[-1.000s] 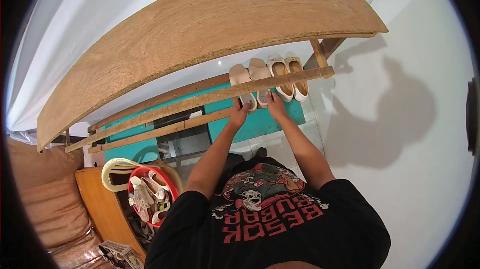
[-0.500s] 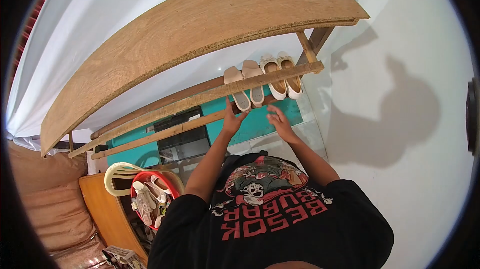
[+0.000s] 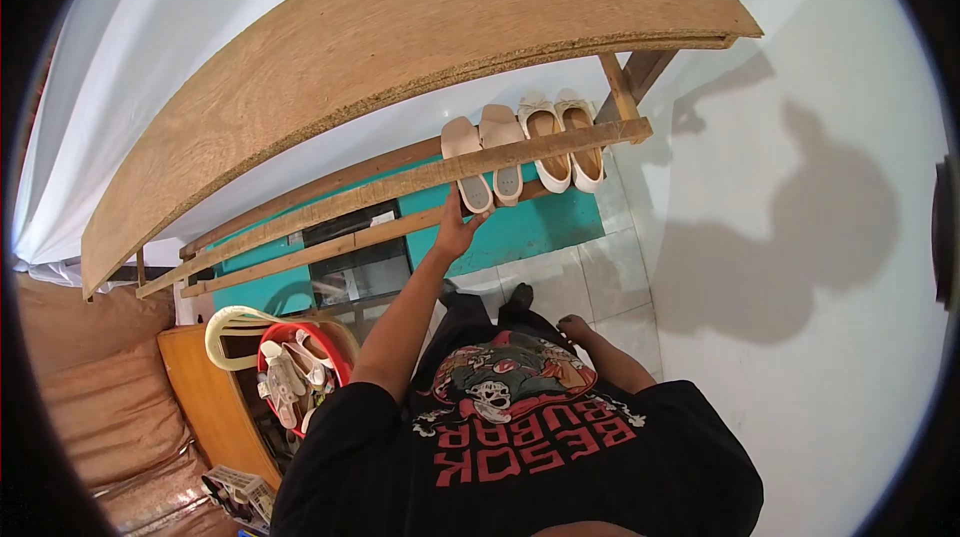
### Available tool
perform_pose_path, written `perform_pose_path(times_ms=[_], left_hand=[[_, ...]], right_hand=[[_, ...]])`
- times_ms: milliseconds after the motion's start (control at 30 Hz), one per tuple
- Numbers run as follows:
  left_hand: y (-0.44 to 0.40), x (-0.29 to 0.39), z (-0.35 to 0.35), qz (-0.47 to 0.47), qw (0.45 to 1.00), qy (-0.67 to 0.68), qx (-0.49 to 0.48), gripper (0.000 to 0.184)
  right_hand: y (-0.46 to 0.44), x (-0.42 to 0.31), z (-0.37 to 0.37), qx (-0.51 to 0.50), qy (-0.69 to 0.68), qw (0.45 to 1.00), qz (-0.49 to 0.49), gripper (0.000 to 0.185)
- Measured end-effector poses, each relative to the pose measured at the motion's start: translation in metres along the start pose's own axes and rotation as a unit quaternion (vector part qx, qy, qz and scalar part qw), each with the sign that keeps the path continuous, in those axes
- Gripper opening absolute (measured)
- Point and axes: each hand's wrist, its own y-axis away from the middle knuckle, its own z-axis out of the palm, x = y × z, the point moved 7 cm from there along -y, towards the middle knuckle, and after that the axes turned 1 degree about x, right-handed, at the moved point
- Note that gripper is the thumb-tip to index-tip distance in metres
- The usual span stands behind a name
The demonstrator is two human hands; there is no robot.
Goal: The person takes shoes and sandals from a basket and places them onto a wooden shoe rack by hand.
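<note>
Your left hand [image 3: 460,234] was at one beige sandal's [image 3: 474,194] heel, couldn't tell if gripping.
That sandal sat on the wooden rack [image 3: 400,180]; your right hand [image 3: 575,329] hung low, released.

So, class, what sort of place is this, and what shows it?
Probably a storage corner in a home or small shop: pale shoes line a wooden rack, and a red tub holds more.

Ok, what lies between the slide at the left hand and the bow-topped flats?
The other beige slide, beside the flats, in the head view.
</note>
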Motion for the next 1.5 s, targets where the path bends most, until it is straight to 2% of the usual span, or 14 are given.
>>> perform_pose_path(times_ms=[33,133,200,400,433,467,667,733,800,933,1200,1267,1333,1500], left_hand=[[-0.001,-0.001,0.001,0.009,1.0,0.005,-0.005,0.094],[-0.002,0.015,-0.004,-0.017,1.0,0.007,-0.012,0.092],[0.009,0.016,-0.005,-0.053,0.999,0.011,-0.008,0.09],[0.038,-0.007,-0.03,-0.038,0.996,0.056,0.054,0.071],[0.05,-0.016,-0.037,-0.042,0.993,0.059,0.094,0.06],[0.062,-0.027,-0.044,-0.041,0.991,0.064,0.11,0.06],[0.206,-0.137,-0.084,-0.178,0.963,0.125,0.158,0.05],[0.289,-0.205,-0.085,-0.287,0.953,-0.003,0.102,0.053],[0.388,-0.247,-0.092,-0.448,0.891,-0.031,0.072,0.052],[0.573,-0.304,-0.099,-0.552,0.813,-0.094,0.158,0.053],[0.738,-0.307,-0.078,-0.577,0.782,0.051,0.23,0.055],[0.752,-0.323,-0.07,-0.567,0.782,0.067,0.25,0.054],[0.749,-0.328,-0.073,-0.533,0.802,0.07,0.259,0.055],[0.728,-0.31,-0.091,-0.473,0.798,0.145,0.343,0.054]], right_hand=[[0.011,0.006,-0.003,-0.026,-0.064,0.988,0.14,0.032],[0.002,0.021,-0.014,-0.068,-0.026,0.988,0.136,0.035],[-0.045,0.072,-0.011,-0.125,0.123,0.984,-0.017,0.022],[-0.043,0.005,-0.025,-0.137,0.526,0.784,-0.299,0.019],[-0.037,-0.027,-0.051,-0.058,0.263,0.956,-0.116,0.015],[-0.019,-0.047,-0.058,0.03,-0.032,0.996,0.083,0.014],[-0.054,-0.088,-0.012,-0.113,0.079,0.989,0.047,0.029],[-0.071,-0.098,0.006,-0.153,0.168,0.973,0.038,0.027],[-0.077,-0.112,0.035,-0.178,0.234,0.955,0.024,0.026],[-0.056,-0.173,0.087,-0.124,0.296,0.947,-0.023,0.03],[-0.022,-0.204,0.228,-0.168,0.323,0.928,-0.079,0.031],[-0.016,-0.191,0.259,-0.179,0.337,0.922,-0.07,0.029],[-0.018,-0.201,0.29,-0.088,0.482,0.832,-0.26,0.023],[-0.016,-0.255,0.372,-0.214,0.38,0.859,-0.267,0.022]])
